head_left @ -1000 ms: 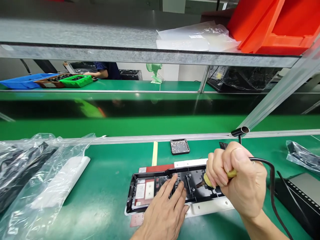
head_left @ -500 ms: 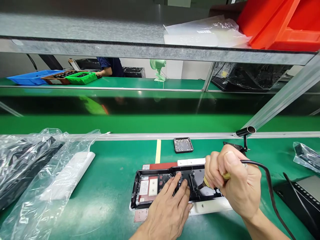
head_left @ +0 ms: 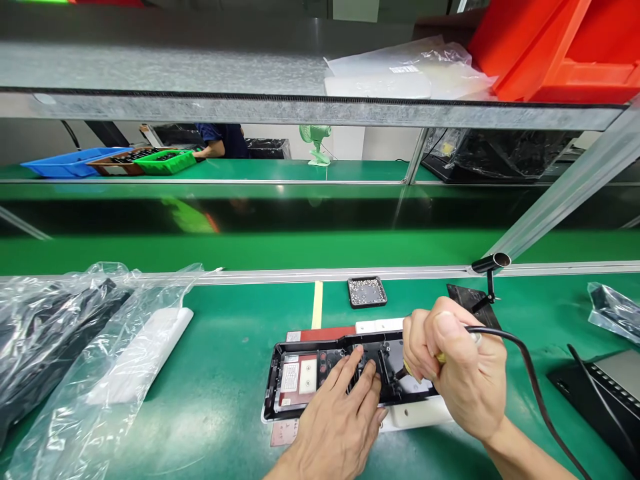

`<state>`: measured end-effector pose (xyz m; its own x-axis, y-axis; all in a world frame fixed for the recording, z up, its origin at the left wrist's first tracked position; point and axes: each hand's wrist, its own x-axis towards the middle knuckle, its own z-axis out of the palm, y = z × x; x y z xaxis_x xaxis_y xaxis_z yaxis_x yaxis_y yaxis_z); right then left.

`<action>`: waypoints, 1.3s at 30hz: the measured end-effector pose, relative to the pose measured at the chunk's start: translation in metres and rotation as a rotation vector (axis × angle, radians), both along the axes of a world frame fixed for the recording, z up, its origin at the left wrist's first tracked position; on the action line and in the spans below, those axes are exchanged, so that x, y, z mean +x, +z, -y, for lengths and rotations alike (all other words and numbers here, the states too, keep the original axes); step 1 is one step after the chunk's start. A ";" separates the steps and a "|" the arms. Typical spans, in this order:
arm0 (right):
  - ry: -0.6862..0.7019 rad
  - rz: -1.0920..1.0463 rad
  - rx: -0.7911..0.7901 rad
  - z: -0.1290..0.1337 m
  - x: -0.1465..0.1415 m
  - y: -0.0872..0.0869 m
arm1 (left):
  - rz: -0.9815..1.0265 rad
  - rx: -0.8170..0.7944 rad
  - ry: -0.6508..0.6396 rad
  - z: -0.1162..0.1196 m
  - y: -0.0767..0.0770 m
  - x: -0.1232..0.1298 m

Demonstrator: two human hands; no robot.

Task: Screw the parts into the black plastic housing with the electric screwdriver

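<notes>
Pressing flat on the black housing point(head_left: 320, 377), the left hand point(head_left: 340, 420) lies palm down with its fingers point(head_left: 350, 373) spread a little and resting on the inner parts, clamped on nothing. The right hand point(head_left: 457, 370) is curled into a fist around a yellow-handled tool point(head_left: 440, 358), its tip touching the housing's right part and its black cord point(head_left: 530, 380) trailing off to the right. The housing sits on a white plate point(head_left: 420, 413) on the green bench point(head_left: 230, 347). Just beyond lies a small black tray point(head_left: 367, 292) of screws. To the left lie clear bags point(head_left: 75, 347). Farther off, over the conveyor point(head_left: 300, 247), another person's arm point(head_left: 210, 151) rests by a green bin point(head_left: 167, 161).
</notes>
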<state>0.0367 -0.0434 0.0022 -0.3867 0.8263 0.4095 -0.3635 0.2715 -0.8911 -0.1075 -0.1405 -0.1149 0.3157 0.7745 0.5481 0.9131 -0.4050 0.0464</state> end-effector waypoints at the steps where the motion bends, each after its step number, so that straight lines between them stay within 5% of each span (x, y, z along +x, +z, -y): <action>1: 0.000 -0.002 0.001 0.000 0.000 -0.001 | -0.004 0.005 -0.002 0.000 0.000 0.000; 17: -0.019 0.088 0.035 -0.001 -0.002 -0.013 | -0.038 -0.007 -0.043 -0.002 0.009 -0.003; 25: 0.089 0.015 0.047 -0.003 -0.006 -0.018 | -0.012 -0.099 -0.094 0.002 0.009 -0.009; 34: -0.003 0.093 0.143 -0.004 -0.004 -0.002 | 0.859 -0.408 -0.039 -0.012 0.073 -0.002; 39: -0.077 0.155 0.267 -0.007 -0.001 0.010 | 1.029 -0.358 -0.070 -0.031 0.095 0.019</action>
